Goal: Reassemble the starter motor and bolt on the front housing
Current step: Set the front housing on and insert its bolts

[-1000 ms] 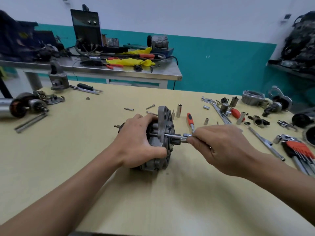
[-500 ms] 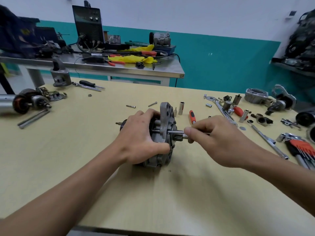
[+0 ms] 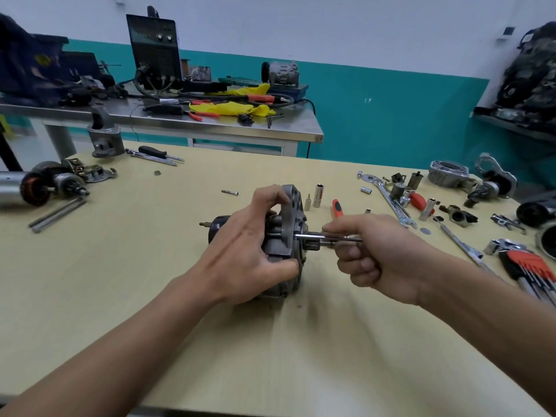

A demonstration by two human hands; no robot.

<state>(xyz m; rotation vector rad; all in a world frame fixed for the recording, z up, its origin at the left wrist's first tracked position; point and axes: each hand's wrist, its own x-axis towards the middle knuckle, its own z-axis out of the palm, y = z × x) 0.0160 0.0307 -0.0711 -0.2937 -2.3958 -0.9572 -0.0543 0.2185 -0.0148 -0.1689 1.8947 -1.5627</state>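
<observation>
While the left hand (image 3: pixel 246 251) wraps round the starter motor (image 3: pixel 219 226) lying on its side at the middle of the bench (image 3: pixel 144 272), thumb low against the casing and fingers curled over the top beside the front housing (image 3: pixel 291 210), the right hand (image 3: pixel 379 254) pinches a slim steel driver (image 3: pixel 307 236) between thumb and forefinger, its other fingers curled into the palm. The driver runs level, its tip meeting the housing's face at what appears to be a bolt; the bolt head itself is hidden behind the tool. The housing stands upright on edge, seated against the motor body, and the step in hand looks to be running in one of its bolts.

To do it well, the driver wants holding square to the flange, in line with the bolt, so the thread starts clean rather than crossed; finger-light turns first, with firm torque only once the bolt runs freely. The left hand's job is to stop the round body rolling on the bench and to hold the housing flush so no gap opens as the bolt draws down. Any remaining bolts are best snugged evenly before final tightening. A loose bolt (image 3: pixel 229 192) lies just beyond the motor, and sockets (image 3: pixel 317 195), a red-handled screwdriver (image 3: pixel 337 207), a spanner (image 3: pixel 391 203) and a set of hex keys (image 3: pixel 532 266) are spread to the right
</observation>
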